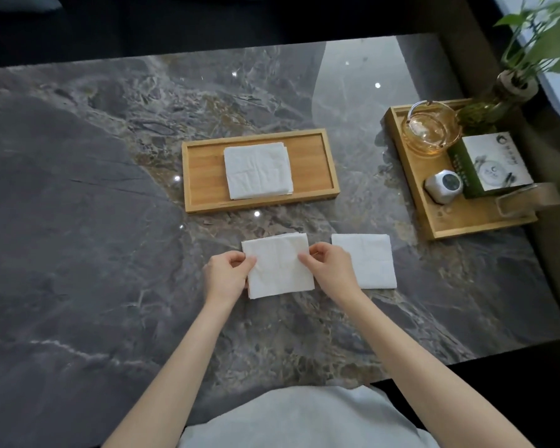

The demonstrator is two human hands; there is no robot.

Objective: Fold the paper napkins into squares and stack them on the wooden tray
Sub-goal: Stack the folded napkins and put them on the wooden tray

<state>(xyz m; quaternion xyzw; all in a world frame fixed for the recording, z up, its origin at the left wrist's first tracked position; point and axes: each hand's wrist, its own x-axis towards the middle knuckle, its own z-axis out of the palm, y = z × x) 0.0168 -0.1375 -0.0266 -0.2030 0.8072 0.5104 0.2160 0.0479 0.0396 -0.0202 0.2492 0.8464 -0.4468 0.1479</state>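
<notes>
now left hand (225, 275) and right hand (332, 270) each pinch the folded napkin's (278, 270) side edges between them.

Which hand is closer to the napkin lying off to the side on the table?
Right. The right hand pinches the middle napkin and overlaps the side napkin's left edge. The left hand grips the middle napkin's far side.

Legible text: none; green-and-white box (495, 164) on the tray (411, 176) at 3 o'clock carries printed marks and a round emblem, too small and blurred to read
</notes>
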